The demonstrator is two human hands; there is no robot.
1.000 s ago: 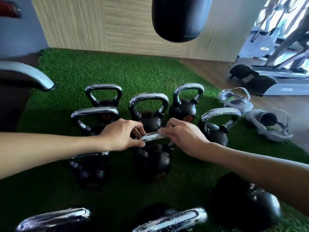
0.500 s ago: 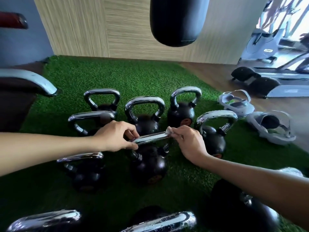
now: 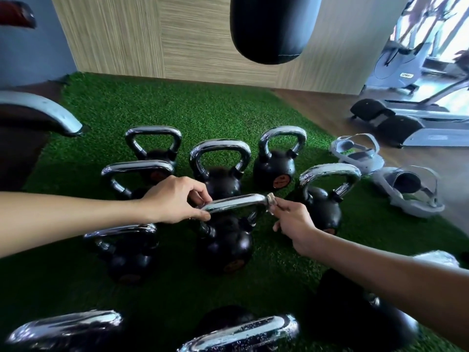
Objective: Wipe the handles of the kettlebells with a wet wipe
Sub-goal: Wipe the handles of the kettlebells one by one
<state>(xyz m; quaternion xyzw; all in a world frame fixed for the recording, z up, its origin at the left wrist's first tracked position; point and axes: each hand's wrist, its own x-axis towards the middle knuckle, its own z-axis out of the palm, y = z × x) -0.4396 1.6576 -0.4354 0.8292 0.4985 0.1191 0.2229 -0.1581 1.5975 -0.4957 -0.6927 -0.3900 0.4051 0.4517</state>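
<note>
Several black kettlebells with chrome handles stand on green turf (image 3: 142, 102). The middle kettlebell (image 3: 225, 245) has its chrome handle (image 3: 236, 203) between my hands. My left hand (image 3: 175, 199) grips the left end of that handle with thumb and curled fingers. My right hand (image 3: 294, 222) pinches a small bunched wet wipe (image 3: 270, 200) against the handle's right corner. Two more wet chrome handles (image 3: 243, 331) lie close at the bottom edge.
A black punching bag (image 3: 271, 26) hangs above the back of the turf. A pair of grey sandals (image 3: 406, 189) lies at the turf's right edge. Exercise machines (image 3: 406, 110) stand on the wooden floor at right. A metal machine part (image 3: 43, 113) juts in from the left.
My right hand has slid the wipe rightward along the handle, from its middle to its right corner. My left hand has kept its grip on the left end.
</note>
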